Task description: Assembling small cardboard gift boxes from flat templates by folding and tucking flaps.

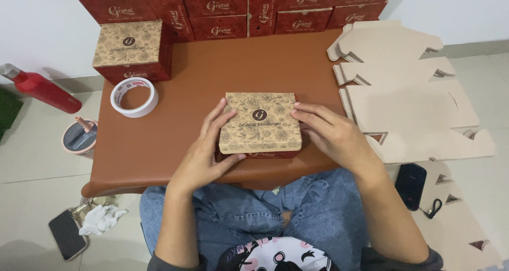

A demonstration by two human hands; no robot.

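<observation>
While hands (204,154) clasp, box (260,122) base hides.

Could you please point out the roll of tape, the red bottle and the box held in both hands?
Roll of tape (134,96): head view, on its white outer rim.
Red bottle (45,89): head view, mid-body.
Box (260,122): head view, centre of its patterned brown lid.

A roll of white tape (134,96) is sitting on the brown tabletop (222,64) beside another kraft-lidded box (131,50); flat cardboard blanks (408,96) are piling up at the far side; a red bottle (38,87) and a phone (67,234) are lying on the floor; red boxes (233,6) are lining the wall.
</observation>
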